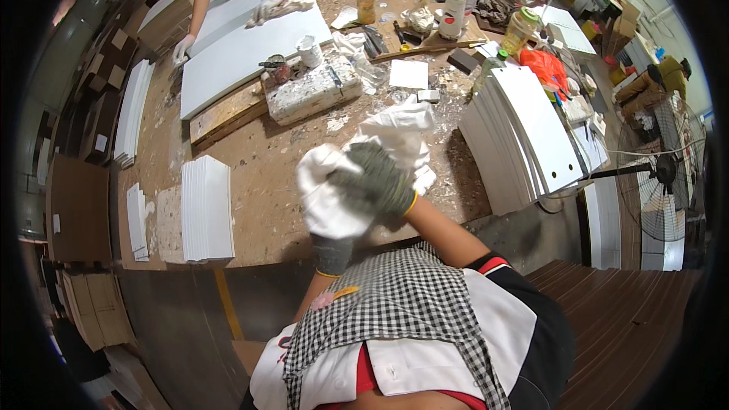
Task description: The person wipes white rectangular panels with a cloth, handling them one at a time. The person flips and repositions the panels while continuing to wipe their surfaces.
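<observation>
A crumpled white cloth (319,193) is bunched between my hands at the near edge of the worktable. My right hand (377,181), in a dark grey knit glove with a yellow cuff, is closed on the cloth from above, slightly blurred. Beneath the cloth, my left hand (332,253) in a matching glove holds it from below; its fingers are hidden and only the wrist end shows. More white cloth (406,125) lies rumpled on the table just beyond my right hand.
A stack of white panels (510,133) stands at right, another (206,209) at left. Ahead, a paint-spattered white block (313,91) bears a white cup (309,52). At far left a co-worker's gloved hands (266,9) rest on a large white board (247,49). Bottles and a fan (662,171) are at right.
</observation>
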### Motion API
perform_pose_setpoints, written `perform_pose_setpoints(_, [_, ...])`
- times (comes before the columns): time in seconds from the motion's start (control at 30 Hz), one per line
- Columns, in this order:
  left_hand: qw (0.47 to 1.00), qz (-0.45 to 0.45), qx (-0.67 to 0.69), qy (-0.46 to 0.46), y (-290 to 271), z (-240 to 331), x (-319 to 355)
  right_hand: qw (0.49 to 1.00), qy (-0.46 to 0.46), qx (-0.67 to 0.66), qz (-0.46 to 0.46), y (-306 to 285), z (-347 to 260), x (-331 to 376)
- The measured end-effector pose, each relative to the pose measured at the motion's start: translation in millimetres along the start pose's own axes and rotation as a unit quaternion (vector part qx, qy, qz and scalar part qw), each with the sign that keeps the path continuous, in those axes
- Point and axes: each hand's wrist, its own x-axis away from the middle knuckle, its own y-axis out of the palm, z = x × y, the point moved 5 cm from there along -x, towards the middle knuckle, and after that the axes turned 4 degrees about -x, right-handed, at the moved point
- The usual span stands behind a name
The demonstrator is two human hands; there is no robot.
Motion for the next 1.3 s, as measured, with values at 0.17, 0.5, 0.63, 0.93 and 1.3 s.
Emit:
perform_pose_setpoints(0.17, [0.920,-0.134,-0.022,-0.368,-11,1,67,0.961,0.019,0.187,0.202,-137,105,-16])
perform_pose_setpoints(0.5, [0.934,-0.202,-0.085,0.284,41,-5,108,0.994,0.072,0.081,-0.022,-82,20,25])
perform_pose_setpoints(0.63, [0.953,-0.248,-0.066,0.159,64,-23,131,0.899,0.030,0.381,-0.213,9,21,25])
perform_pose_setpoints(0.93, [0.968,-0.162,-0.153,0.112,33,-17,130,0.877,0.298,0.371,-0.065,-116,195,-97])
perform_pose_setpoints(1.3, [0.705,-0.084,0.440,-0.550,66,-122,200,0.900,0.096,0.291,-0.311,37,31,54])
